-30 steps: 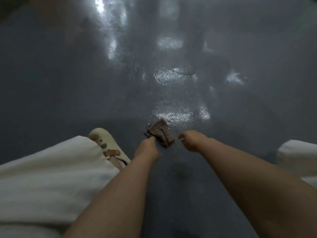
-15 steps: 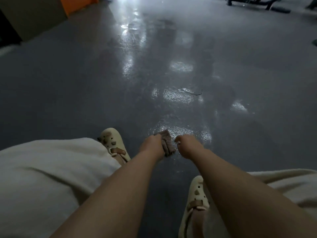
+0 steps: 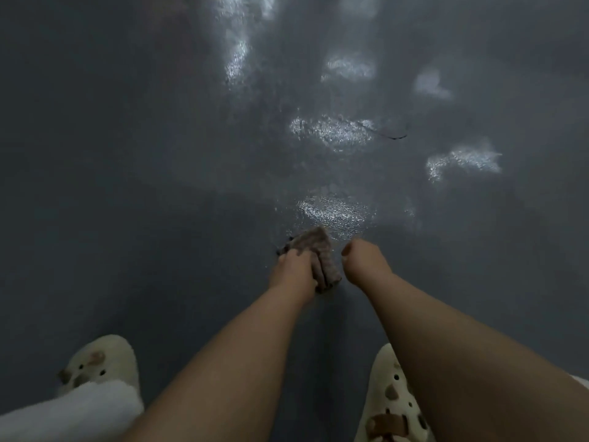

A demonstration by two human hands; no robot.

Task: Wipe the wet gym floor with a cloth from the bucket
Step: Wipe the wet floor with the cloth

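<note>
A small brownish cloth (image 3: 319, 250) lies crumpled on the dark grey gym floor (image 3: 159, 186), at the near edge of a shiny wet patch (image 3: 334, 212). My left hand (image 3: 293, 269) is on the cloth's left part, its fingers curled over it. Just right of the cloth is my right hand (image 3: 363, 260), curled into a loose fist with nothing seen in it. No bucket is in view.
More wet, glinting patches (image 3: 331, 132) spread farther out and to the right (image 3: 462, 161). A thin dark strand (image 3: 395, 137) lies on the floor beyond. My cream clogs stand at the bottom left (image 3: 102, 362) and bottom right (image 3: 392, 403), with pale trouser cloth (image 3: 70, 413) by the left one.
The view has tipped down toward the floor and both feet now stand flat below me. My left hand has shifted onto the cloth, which lies more spread out; my right hand stays beside it.
</note>
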